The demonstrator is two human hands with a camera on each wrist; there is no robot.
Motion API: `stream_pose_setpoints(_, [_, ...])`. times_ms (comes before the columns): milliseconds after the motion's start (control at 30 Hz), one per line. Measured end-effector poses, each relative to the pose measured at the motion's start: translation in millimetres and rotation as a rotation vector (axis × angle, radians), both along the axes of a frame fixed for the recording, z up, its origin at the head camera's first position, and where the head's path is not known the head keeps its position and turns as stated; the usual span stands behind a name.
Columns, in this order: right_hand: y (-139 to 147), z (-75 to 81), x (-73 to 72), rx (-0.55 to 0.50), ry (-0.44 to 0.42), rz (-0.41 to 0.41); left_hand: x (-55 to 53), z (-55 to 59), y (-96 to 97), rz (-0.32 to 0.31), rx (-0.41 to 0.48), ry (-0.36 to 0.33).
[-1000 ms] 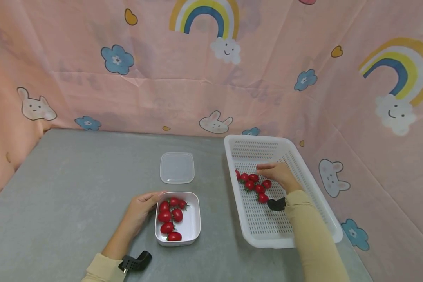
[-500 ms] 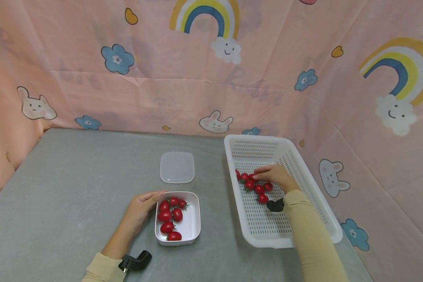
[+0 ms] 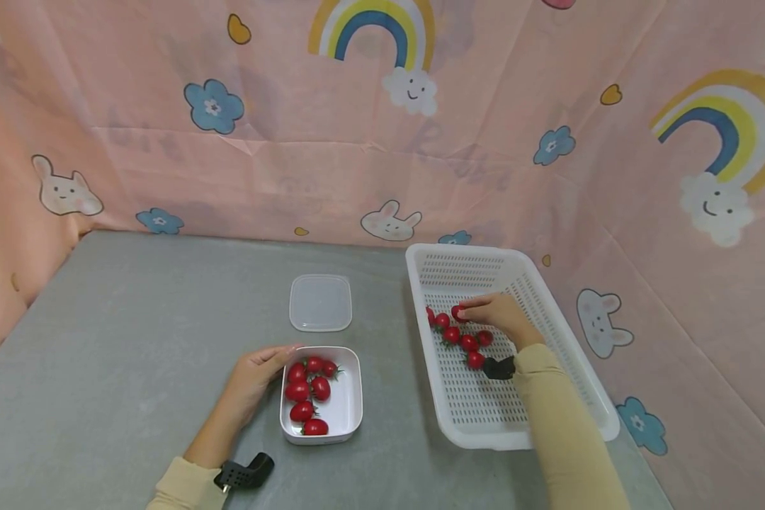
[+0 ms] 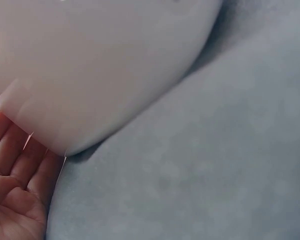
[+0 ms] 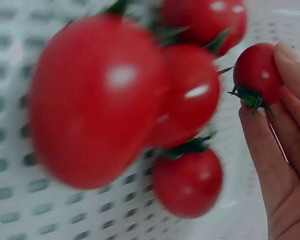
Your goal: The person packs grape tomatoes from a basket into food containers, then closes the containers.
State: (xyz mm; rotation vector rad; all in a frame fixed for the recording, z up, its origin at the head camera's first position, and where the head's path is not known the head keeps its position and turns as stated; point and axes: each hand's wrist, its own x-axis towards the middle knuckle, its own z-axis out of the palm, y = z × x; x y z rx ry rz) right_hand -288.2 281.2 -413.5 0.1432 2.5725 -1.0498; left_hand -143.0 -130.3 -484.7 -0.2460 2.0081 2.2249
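My right hand [image 3: 505, 316] is over the white basket [image 3: 443, 414], pinching a cherry tomato [image 5: 258, 73] between thumb and fingers. That tomato's green calyx shows in the right wrist view. Several other cherry tomatoes [image 3: 451, 335] lie below it on the slotted basket floor, toward the left side. My left hand [image 3: 255, 379] rests against the left side of a small white box [image 3: 355, 418], its fingers laid along the wall near the back corner. Several cherry tomatoes [image 3: 297, 392] sit inside this box, mostly on its left. In the left wrist view, the fingertips [image 4: 15, 150] pass partly behind the box wall.
A translucent square lid [image 3: 321, 303] lies flat on the grey table [image 3: 134, 340] behind the box. Behind and to the right hangs a pink patterned cloth [image 3: 280, 177], close to the basket's far and right sides.
My right hand has come down to the back of the tomato cluster, pinched one tomato there and lifted it slightly. The left hand and the box have stayed in place.
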Motion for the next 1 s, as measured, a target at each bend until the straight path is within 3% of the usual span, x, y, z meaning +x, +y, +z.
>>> stream_pose_setpoints(367, [-28.8,39.2,6.0,-0.17,0.123,0.043,0.8,2.1,0.4,-0.002,-0.031,-0.039])
stream_pose_setpoints(500, [-41.0,47.5,11.1,-0.255,0.109,0.042,1.3,1.8,1.3,0.002,-0.01,-0.023])
stream_pose_setpoints(800, [-68.3,74.8,30.6,-0.419,0.194,0.083,1.0,1.7,0.5,0.015,-0.046,-0.019])
stream_pose_setpoints(1000, [-96.9,85.5,47.3,-0.457,0.162,0.105,0.9,1.8,-0.2,0.019,-0.052,-0.027])
